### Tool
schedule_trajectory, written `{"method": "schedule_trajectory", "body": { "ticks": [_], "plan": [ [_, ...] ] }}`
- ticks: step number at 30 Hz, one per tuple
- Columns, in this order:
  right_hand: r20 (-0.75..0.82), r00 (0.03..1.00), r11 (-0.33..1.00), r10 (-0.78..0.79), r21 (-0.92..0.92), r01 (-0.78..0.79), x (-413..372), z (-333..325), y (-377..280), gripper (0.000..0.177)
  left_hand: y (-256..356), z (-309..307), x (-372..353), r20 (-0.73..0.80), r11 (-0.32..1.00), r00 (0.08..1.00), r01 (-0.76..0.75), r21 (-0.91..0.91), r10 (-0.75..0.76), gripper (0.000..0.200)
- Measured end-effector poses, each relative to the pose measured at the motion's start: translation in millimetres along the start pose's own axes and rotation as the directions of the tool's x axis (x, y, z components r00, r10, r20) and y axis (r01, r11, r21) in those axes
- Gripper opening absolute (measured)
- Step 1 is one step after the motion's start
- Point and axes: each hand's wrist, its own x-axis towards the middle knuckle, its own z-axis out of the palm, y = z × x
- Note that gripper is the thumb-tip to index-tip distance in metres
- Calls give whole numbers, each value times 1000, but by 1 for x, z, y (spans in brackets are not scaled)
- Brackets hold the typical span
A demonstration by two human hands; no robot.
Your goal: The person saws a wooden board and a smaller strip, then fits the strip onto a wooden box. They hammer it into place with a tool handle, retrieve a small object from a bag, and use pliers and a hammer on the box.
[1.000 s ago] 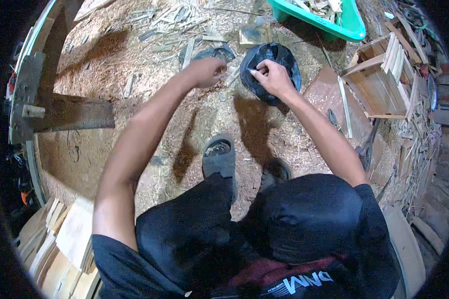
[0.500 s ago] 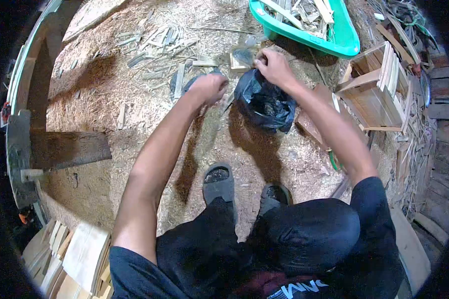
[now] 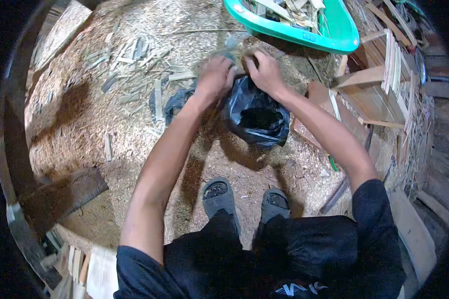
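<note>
A black plastic bag (image 3: 259,119) stands on the sawdust-covered ground in front of my feet, its mouth gaping and its inside dark. My left hand (image 3: 215,78) is at the bag's far left edge, fingers curled and slightly blurred. Close beside it, my right hand (image 3: 265,74) bends over the far rim with thumb and fingers pinched. Between the two hands is a small brownish, blurred patch that I cannot identify. Whether either hand grips the bag's rim is hidden by the fingers. Left of my left hand lies another dark piece of plastic (image 3: 177,103).
A green plastic tub (image 3: 309,39) with wood scraps stands at the far right. Below it is a wooden box frame (image 3: 369,97). Wood slivers (image 3: 134,52) litter the sawdust at far left. A dark timber (image 3: 67,192) juts in from the left.
My left hand has moved right and away from me, up beside my right hand. My right hand has shifted slightly left in view. The camera view has turned a little.
</note>
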Motion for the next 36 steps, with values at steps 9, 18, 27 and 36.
{"method": "schedule_trajectory", "body": {
  "ticks": [9,18,27,36],
  "plan": [
    [177,950,929,257,227,-294,-127,-54,27,17,72,-4,-24,398,891,807,-450,-66,437,40],
    [375,921,994,107,-43,-98,-131,-82,25,34,37,27,-21,379,979,902,-180,-101,205,33],
    [321,945,997,57,-59,-40,-125,-53,40,19,28,23,-17,421,943,889,278,-182,-181,28],
    [418,895,980,157,-179,-89,-125,-40,53,32,67,8,20,322,997,946,-16,-80,42,30]
  ]
}}
